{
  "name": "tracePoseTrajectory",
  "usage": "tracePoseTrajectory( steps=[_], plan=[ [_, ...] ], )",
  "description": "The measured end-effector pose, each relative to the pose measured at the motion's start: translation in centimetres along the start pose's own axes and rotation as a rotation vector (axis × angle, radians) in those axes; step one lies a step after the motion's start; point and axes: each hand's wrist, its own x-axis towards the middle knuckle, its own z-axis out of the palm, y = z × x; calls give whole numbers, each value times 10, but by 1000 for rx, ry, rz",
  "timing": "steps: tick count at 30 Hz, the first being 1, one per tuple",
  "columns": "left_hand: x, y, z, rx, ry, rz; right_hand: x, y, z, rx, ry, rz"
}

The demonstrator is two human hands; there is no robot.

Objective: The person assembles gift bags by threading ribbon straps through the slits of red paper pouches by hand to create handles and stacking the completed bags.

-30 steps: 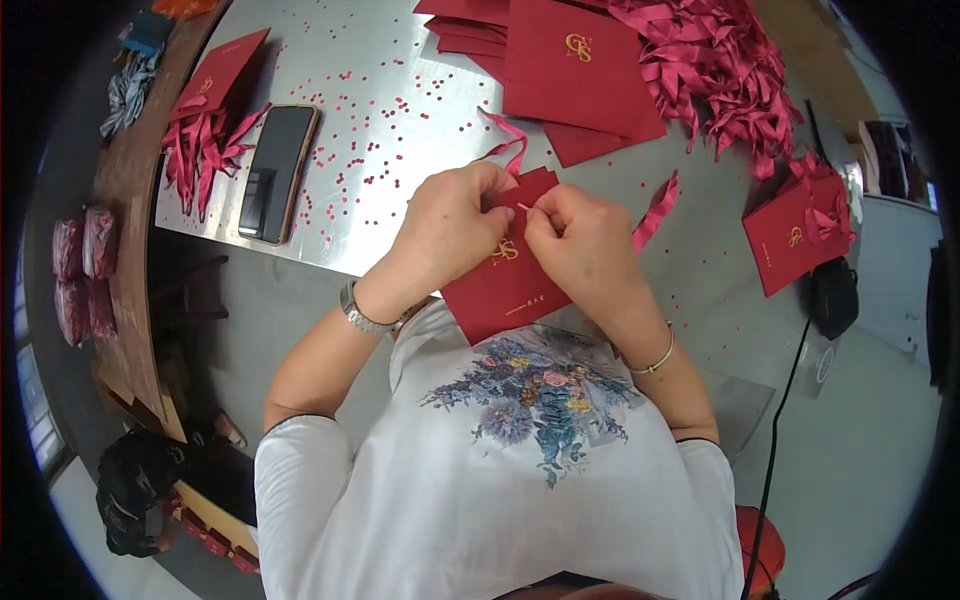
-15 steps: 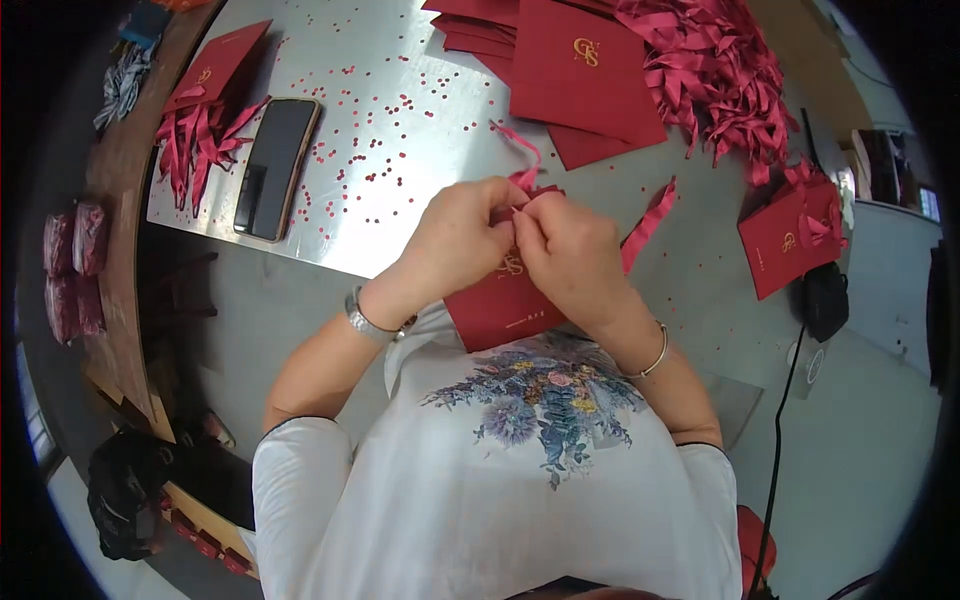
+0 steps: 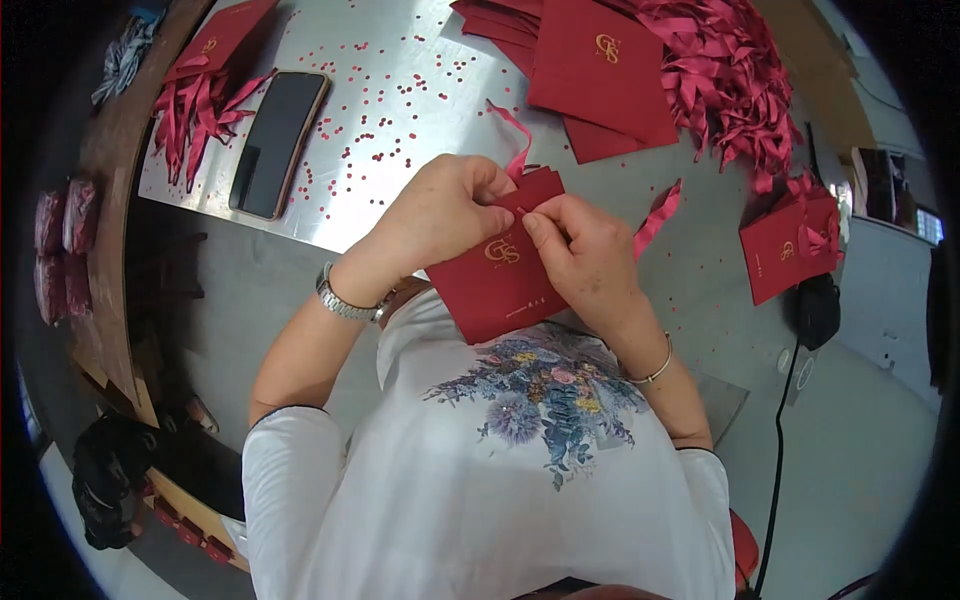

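Observation:
A small red paper bag [image 3: 490,285] with gold lettering on its front leans against my shirt at the table's edge. My left hand [image 3: 440,215] grips its upper edge, thumb on the front and fingers behind. At the bag's top front, my right hand [image 3: 590,250] is closed in a pinch on what looks like a bit of pink ribbon, mostly hidden by the fingertips. One loose ribbon tail [image 3: 518,135] curls up beyond the bag's top. To the right of my right hand, another stretch of ribbon [image 3: 658,218] lies slanting.
Flat red bags [image 3: 600,75] are stacked at the back, beside a heap of pink ribbons [image 3: 725,85]. A ribboned bag [image 3: 790,245] lies at right. A phone [image 3: 280,145] and more ribboned bags [image 3: 220,40] lie left. Red paper dots [image 3: 375,125] dot the metal tabletop [image 3: 400,40].
My hands have moved slightly apart, and the bag's top edge and more of its front now show between them. The whole view has shifted a little.

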Motion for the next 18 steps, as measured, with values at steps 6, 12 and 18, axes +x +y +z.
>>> tracePoseTrajectory(
  steps=[6,12,18],
  plan=[
    [-7,-4,12,74,149,149,10,-5,-4,143,-111,265],
    [-12,-14,23,72,306,171,17,-3,-3,-19,-125,118],
    [-4,-25,5,-112,147,62,13,-4,7,114,-119,202]
  ],
)
